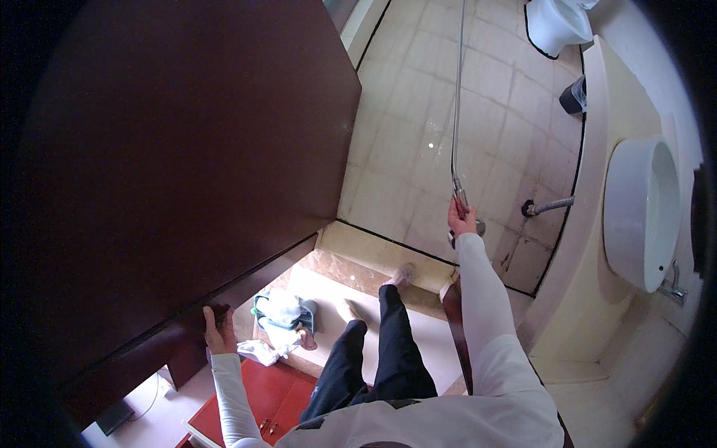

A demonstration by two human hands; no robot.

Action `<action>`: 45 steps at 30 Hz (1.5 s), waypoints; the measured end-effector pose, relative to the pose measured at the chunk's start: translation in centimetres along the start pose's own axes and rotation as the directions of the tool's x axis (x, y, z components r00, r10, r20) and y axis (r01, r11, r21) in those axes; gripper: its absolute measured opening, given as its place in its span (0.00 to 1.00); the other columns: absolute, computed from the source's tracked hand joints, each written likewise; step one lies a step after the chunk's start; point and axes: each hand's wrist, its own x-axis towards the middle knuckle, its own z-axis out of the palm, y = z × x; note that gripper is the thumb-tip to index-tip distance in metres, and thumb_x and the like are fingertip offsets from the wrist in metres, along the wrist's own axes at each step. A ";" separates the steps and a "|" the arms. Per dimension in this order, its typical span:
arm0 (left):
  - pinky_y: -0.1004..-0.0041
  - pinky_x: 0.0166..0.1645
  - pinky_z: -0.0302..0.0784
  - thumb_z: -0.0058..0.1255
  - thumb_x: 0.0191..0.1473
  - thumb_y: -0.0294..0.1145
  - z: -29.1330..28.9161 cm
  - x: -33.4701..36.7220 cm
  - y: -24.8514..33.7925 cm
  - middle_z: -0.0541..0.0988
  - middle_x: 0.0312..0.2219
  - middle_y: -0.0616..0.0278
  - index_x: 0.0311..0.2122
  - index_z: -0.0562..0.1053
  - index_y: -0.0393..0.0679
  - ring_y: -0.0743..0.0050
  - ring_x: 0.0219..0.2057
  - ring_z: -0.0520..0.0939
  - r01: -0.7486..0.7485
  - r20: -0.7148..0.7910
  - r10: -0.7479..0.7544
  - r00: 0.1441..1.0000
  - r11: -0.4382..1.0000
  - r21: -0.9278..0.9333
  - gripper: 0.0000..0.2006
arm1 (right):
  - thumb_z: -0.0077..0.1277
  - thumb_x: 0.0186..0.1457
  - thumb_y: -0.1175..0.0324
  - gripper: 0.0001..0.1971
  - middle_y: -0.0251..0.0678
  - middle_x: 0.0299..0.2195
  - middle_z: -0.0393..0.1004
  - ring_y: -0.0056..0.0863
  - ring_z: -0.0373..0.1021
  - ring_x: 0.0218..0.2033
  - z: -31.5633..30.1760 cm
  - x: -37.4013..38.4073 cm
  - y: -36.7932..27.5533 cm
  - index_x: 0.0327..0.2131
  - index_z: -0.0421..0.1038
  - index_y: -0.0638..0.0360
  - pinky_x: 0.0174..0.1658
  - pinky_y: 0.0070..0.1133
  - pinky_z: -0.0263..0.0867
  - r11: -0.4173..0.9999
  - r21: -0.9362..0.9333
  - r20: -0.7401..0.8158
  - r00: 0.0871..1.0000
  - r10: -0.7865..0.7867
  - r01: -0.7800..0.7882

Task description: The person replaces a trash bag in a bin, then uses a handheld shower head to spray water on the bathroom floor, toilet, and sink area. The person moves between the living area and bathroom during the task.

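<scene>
My right hand (462, 217) is closed around the handle of a metal hand shower (458, 191), out over the tiled floor. Part of its round head (479, 226) shows beside my fingers, and its metal hose (457, 97) stretches away to the top of the view. At the lower left, my left hand (217, 331) has its thumb and fingers apart. They lie against the dark brown wooden door frame (276, 270), beside a large dark brown door (202, 134). Some of the left fingertips are hard to make out against the dark wood.
Tiled floor (407, 142) lies ahead past a raised step (388, 250). A white basin (644, 213) stands on a ledge at right, with a grey drain pipe (551, 204) below. Farther off are a bin (573, 97) and a toilet (556, 26). A basin of cloths (287, 312) sits near my feet.
</scene>
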 end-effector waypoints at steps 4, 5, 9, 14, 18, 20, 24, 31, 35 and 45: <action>0.76 0.35 0.74 0.51 0.43 0.39 -1.0 0.1 -0.2 0.72 0.29 0.58 0.34 0.68 0.36 0.71 0.30 0.73 0.021 -0.017 -0.021 1.000 1.000 -0.016 0.17 | 0.35 0.48 0.71 0.13 0.51 0.33 0.67 0.43 0.65 0.36 -1.4 -2.1 -2.6 0.32 0.61 0.76 0.43 0.34 0.63 0.993 -0.109 -0.095 0.994 -0.055 0.044; 0.76 0.35 0.75 0.51 0.42 0.39 -1.1 0.0 -0.1 0.72 0.29 0.58 0.33 0.68 0.36 0.70 0.30 0.73 0.014 -0.013 -0.014 1.000 1.000 -0.021 0.17 | 0.36 0.48 0.72 0.13 0.51 0.33 0.67 0.43 0.65 0.35 -1.6 -2.0 -2.9 0.32 0.61 0.76 0.43 0.35 0.63 0.994 -0.109 -0.092 0.995 -0.029 0.018; 0.76 0.35 0.74 0.52 0.42 0.39 -0.4 -0.3 0.1 0.72 0.29 0.58 0.33 0.68 0.36 0.69 0.30 0.73 0.007 0.022 -0.007 1.000 1.000 -0.020 0.17 | 0.37 0.43 0.78 0.10 0.49 0.33 0.68 0.41 0.66 0.36 -2.1 -2.1 -2.7 0.31 0.63 0.77 0.42 0.32 0.63 0.996 -0.074 -0.055 0.998 0.041 -0.045; 0.76 0.35 0.73 0.52 0.42 0.39 -0.5 0.3 0.4 0.72 0.29 0.57 0.33 0.67 0.35 0.68 0.30 0.73 0.013 -0.003 -0.013 1.000 0.999 0.039 0.18 | 0.37 0.45 0.77 0.10 0.50 0.33 0.67 0.42 0.65 0.36 -1.3 -0.9 -1.6 0.31 0.63 0.76 0.44 0.33 0.62 0.985 0.008 0.105 0.980 0.171 -0.173; 0.75 0.35 0.73 0.52 0.41 0.39 -0.6 0.3 0.2 0.72 0.30 0.57 0.34 0.67 0.35 0.68 0.30 0.73 -0.024 0.007 0.024 1.000 0.998 0.057 0.18 | 0.38 0.43 0.78 0.11 0.50 0.33 0.67 0.42 0.65 0.37 1.6 -3.3 1.5 0.31 0.63 0.77 0.45 0.33 0.61 0.993 -0.090 0.023 0.996 0.084 -0.082; 0.75 0.35 0.73 0.52 0.41 0.39 -0.8 0.5 0.2 0.71 0.30 0.57 0.34 0.67 0.35 0.67 0.30 0.73 0.012 0.004 -0.012 1.000 1.000 0.000 0.18 | 0.39 0.41 0.78 0.11 0.51 0.33 0.67 0.42 0.65 0.36 1.7 -4.1 2.3 0.30 0.62 0.78 0.45 0.33 0.61 0.987 -0.146 -0.034 0.997 0.064 -0.068; 0.75 0.36 0.73 0.52 0.42 0.39 -2.0 1.5 0.1 0.71 0.31 0.56 0.34 0.67 0.35 0.67 0.31 0.73 0.046 0.038 -0.046 0.998 0.999 0.000 0.18 | 0.35 0.45 0.77 0.12 0.49 0.34 0.68 0.40 0.66 0.37 0.8 -4.6 3.7 0.33 0.63 0.76 0.44 0.31 0.62 0.964 -0.244 -0.101 0.992 0.082 -0.104; 0.76 0.37 0.73 0.49 0.44 0.41 -2.8 1.3 -0.2 0.71 0.31 0.54 0.34 0.67 0.33 0.67 0.31 0.73 0.013 0.055 -0.017 0.998 0.997 0.079 0.19 | 0.37 0.42 0.81 0.13 0.50 0.34 0.67 0.41 0.66 0.37 0.5 -4.0 6.9 0.34 0.62 0.78 0.44 0.30 0.63 0.968 -0.063 -0.021 0.970 0.244 -0.244; 0.78 0.37 0.73 0.49 0.44 0.42 -2.0 0.4 0.3 0.70 0.31 0.53 0.35 0.66 0.31 0.67 0.32 0.73 0.057 0.006 -0.057 0.998 0.998 0.014 0.21 | 0.37 0.41 0.82 0.13 0.50 0.35 0.67 0.41 0.65 0.38 2.1 -4.2 8.4 0.34 0.62 0.78 0.44 0.29 0.63 0.971 0.000 -0.007 0.971 0.239 -0.239; 0.74 0.42 0.71 0.50 0.44 0.40 -3.0 1.1 -0.1 0.69 0.34 0.55 0.36 0.65 0.30 0.67 0.35 0.71 0.032 -0.003 -0.032 0.999 0.999 -0.022 0.21 | 0.36 0.44 0.76 0.12 0.50 0.34 0.67 0.41 0.65 0.37 4.0 -4.3 5.7 0.31 0.61 0.77 0.44 0.30 0.63 0.997 -0.072 0.036 0.999 0.029 -0.027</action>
